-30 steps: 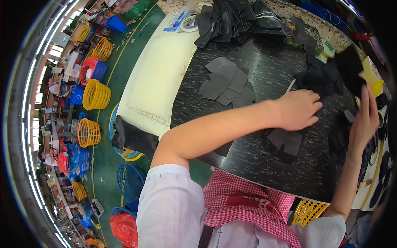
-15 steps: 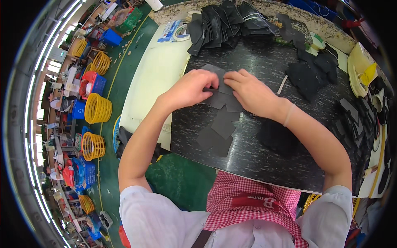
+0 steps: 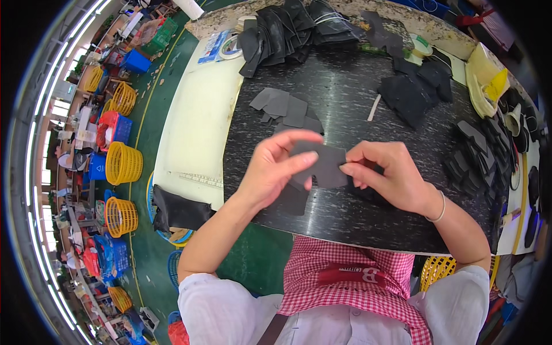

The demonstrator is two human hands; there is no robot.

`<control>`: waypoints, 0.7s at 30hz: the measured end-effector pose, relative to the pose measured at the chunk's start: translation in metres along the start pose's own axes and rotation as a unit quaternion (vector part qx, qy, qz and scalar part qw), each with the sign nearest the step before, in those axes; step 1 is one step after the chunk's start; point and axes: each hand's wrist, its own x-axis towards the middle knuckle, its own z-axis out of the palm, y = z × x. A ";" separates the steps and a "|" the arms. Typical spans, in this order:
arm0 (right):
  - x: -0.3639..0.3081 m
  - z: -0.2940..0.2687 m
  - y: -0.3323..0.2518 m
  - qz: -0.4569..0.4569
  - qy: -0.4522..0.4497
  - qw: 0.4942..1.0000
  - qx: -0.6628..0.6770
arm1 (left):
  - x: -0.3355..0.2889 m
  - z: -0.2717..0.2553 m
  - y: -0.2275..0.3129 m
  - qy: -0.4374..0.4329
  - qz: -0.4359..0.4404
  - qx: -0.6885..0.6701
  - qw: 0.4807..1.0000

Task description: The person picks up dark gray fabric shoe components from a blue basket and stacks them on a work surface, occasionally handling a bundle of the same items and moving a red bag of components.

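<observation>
Between my two hands is a flat dark grey cut piece, raised over the near middle of the black speckled table. My left hand pinches its left side, thumb on top. At its right edge, my right hand grips with thumb and fingertips. Just below and left of it, another grey piece lies on the table, partly hidden by my left hand. Beyond my hands sits a spread of overlapping grey pieces.
Stacked black pieces line the far edge, beside a tape roll. Black fabric pieces and a thin pale strip lie right of centre. Several dark pieces are piled far right, near a yellowish container. A white board covers the left side.
Both hands have come nearer to me from the overlapping pieces, bringing one grey piece up between them. The spread behind is now uncovered. The view has shifted slightly.
</observation>
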 end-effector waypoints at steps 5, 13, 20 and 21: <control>-0.032 -0.002 0.007 -0.101 0.038 0.984 -0.140 | -0.011 0.020 -0.016 -0.039 -0.040 0.065 0.996; -0.128 0.004 0.023 -0.116 -0.047 0.950 -0.285 | -0.034 0.005 0.014 0.079 -0.003 0.086 0.993; -0.105 0.015 0.017 -0.081 0.079 0.990 -0.084 | -0.028 0.061 -0.034 -0.114 -0.039 0.224 0.967; -0.100 0.009 0.019 -0.093 0.138 0.981 -0.096 | -0.023 0.061 -0.034 -0.077 0.026 0.299 0.951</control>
